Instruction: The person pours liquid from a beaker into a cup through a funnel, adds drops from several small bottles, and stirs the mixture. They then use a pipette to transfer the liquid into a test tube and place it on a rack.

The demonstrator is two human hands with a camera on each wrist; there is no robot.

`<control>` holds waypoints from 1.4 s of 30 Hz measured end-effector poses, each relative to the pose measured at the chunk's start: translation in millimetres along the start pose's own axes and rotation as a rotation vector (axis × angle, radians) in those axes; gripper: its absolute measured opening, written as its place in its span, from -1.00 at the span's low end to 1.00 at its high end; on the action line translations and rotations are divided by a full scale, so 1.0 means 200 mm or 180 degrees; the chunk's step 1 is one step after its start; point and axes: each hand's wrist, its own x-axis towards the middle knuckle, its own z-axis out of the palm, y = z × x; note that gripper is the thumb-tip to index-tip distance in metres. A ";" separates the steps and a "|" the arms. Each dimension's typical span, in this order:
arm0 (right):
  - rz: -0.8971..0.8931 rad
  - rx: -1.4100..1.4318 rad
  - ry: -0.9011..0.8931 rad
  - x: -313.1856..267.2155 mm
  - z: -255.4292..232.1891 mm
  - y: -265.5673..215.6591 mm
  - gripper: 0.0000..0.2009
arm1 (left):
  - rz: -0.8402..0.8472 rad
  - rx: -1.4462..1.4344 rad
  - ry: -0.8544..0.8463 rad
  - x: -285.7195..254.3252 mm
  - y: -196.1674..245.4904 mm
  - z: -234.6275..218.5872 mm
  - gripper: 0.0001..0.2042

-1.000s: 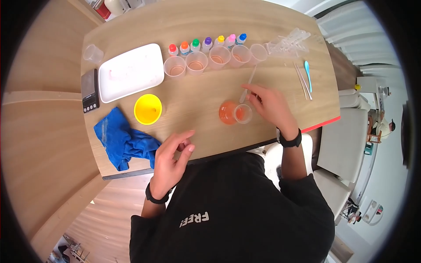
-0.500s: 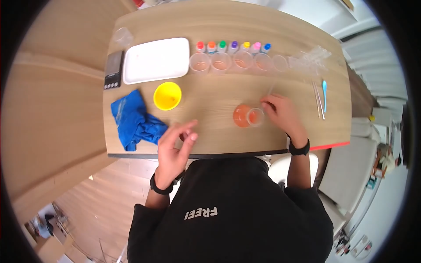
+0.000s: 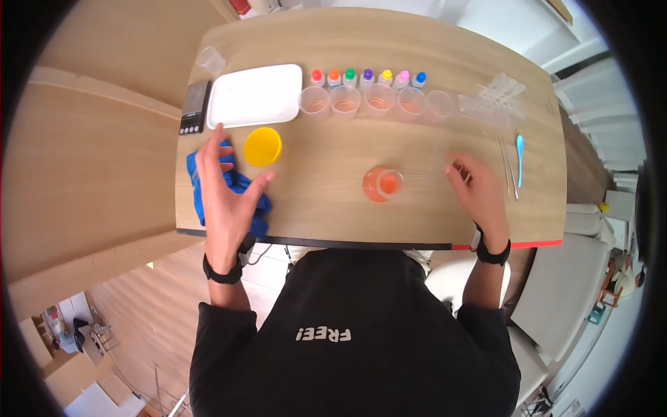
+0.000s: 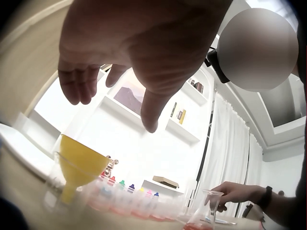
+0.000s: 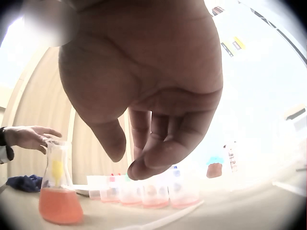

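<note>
My left hand (image 3: 228,194) is spread above the crumpled blue cloth (image 3: 243,187), with thumb and fingers apart and nothing between them. Just past the thumb is a yellow funnel (image 3: 262,146); the left wrist view shows it standing in a clear cup (image 4: 53,196). My right hand (image 3: 483,198) hangs with loosely bent fingers, holding nothing. Below it a translucent plastic dropper (image 5: 168,218) lies on the table. A conical flask (image 5: 60,206) with orange-red liquid stands between the two hands, nearer the right one.
Clear cups (image 3: 345,102) with a little reddish liquid line up before several colour-capped bottles (image 3: 349,78). A white tray (image 3: 253,97) and black scale (image 3: 196,104) are at left. Plastic droppers (image 3: 497,101), thin rods (image 3: 509,167) and a blue spoon (image 3: 520,160) lie at right.
My left hand has moved left and forward from the table's front edge to over the cloth, spreading its fingers. The right hand has drawn back from the dropper and flask. The head view has shifted.
</note>
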 end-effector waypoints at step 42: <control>-0.0761 0.0282 0.0638 0.42 -0.01 0.03 -0.43 | 0.0299 -0.0806 -0.1461 0.00 0.10 0.32 -0.11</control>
